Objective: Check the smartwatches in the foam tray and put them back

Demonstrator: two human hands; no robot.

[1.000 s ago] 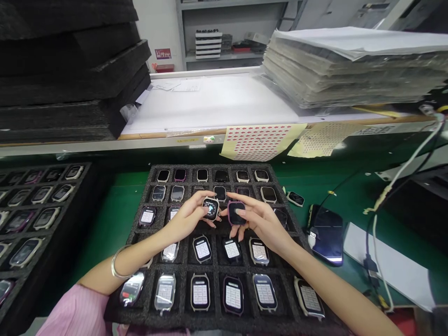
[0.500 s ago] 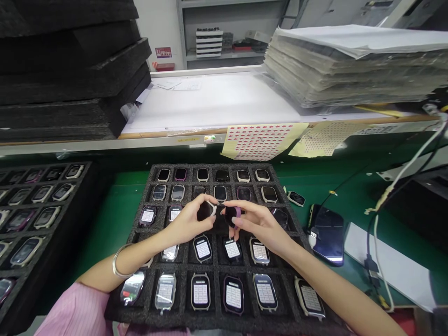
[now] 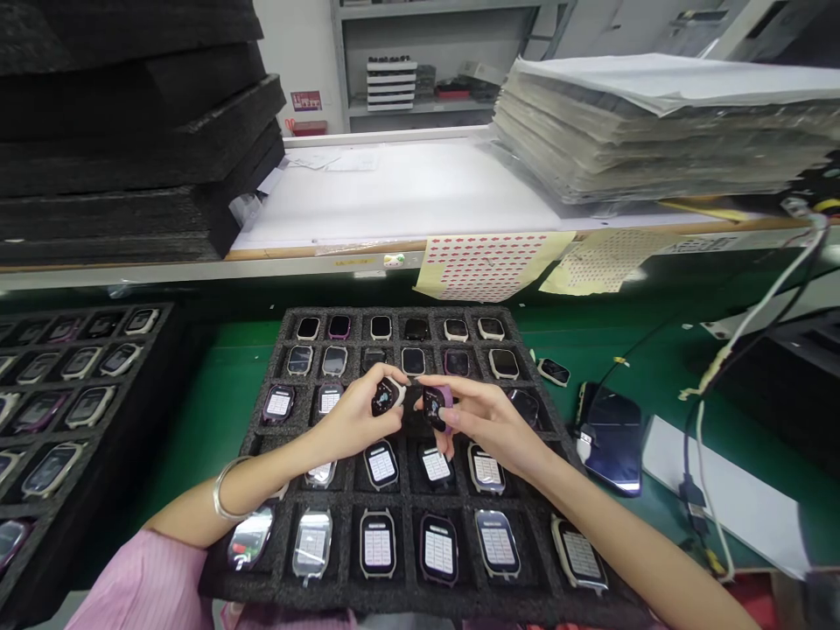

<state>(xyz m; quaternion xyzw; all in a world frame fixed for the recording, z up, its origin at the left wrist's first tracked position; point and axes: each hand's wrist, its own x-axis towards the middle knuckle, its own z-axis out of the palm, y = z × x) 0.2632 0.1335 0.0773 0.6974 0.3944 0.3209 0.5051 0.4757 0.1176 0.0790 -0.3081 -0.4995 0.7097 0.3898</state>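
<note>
Over the middle of a black foam tray (image 3: 341, 490), my left hand (image 3: 360, 407) grips a smartwatch with a light-coloured case (image 3: 384, 397), thumb below and fingers above. Close beside it my right hand (image 3: 482, 416) pinches a smartwatch with a purple case (image 3: 436, 406). Both watch screens are lit with a dark face and a small coloured figure. Beneath the hands, the tray's compartments hold several strapless watches. Those in the nearer rows, such as the purple-edged watch (image 3: 438, 549), show white grid screens; the watches at the far side, like this one (image 3: 413, 361), have dark screens.
A second foam tray of watches (image 3: 124, 420) lies to the left. At the right are a loose watch (image 3: 554, 372), a phone with a cable (image 3: 612, 446) and a white sheet (image 3: 728, 490). Black foam stacks (image 3: 131, 140) and a pile of clear trays (image 3: 643, 131) stand on the shelf.
Both held watches' screens have gone from dark to lit faces. My hands have stayed in nearly the same place.
</note>
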